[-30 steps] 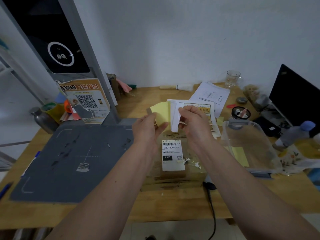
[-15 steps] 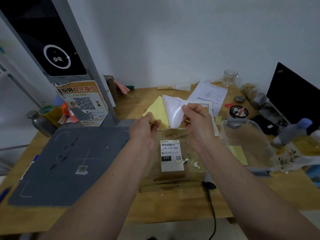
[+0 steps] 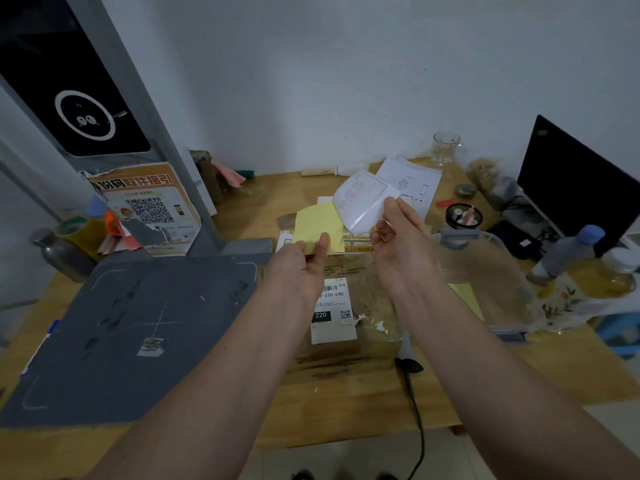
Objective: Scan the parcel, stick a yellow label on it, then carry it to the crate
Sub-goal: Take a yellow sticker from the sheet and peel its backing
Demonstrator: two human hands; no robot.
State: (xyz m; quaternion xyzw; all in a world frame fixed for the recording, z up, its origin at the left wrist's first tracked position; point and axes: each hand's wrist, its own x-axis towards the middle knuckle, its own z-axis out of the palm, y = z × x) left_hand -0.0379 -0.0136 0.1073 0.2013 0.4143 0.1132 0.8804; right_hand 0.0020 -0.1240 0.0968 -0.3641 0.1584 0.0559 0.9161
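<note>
Holding the yellow label (image 3: 317,225) pinched between thumb and fingers, the left hand (image 3: 299,261) hovers above the parcel (image 3: 346,323), while the right hand (image 3: 398,244) pinches the white backing sheet (image 3: 362,202), which is peeled clear of the label and curls up toward the back of the bench (image 3: 346,403). The parcel lies flat near the bench's front edge, between the grey scanning mat (image 3: 121,334) on the left and the clear plastic tub (image 3: 485,282) on the right, with its white shipping label (image 3: 332,310) face up.

Whether the scan is done cannot be told from here; the parcel sits off the mat, which suggests that step is behind. The sticking step looks about half through: the label is free of its backing but not yet on the parcel. Pressing it down and the carry to the crate remain, and no crate is in view.

Room is tight. The tub's rim stands just beside the parcel's right edge, a black cable (image 3: 414,393) trails off the front edge near its corner, and a sheet of further labels (image 3: 356,242) lies just behind. Above the parcel the way down is open.
</note>
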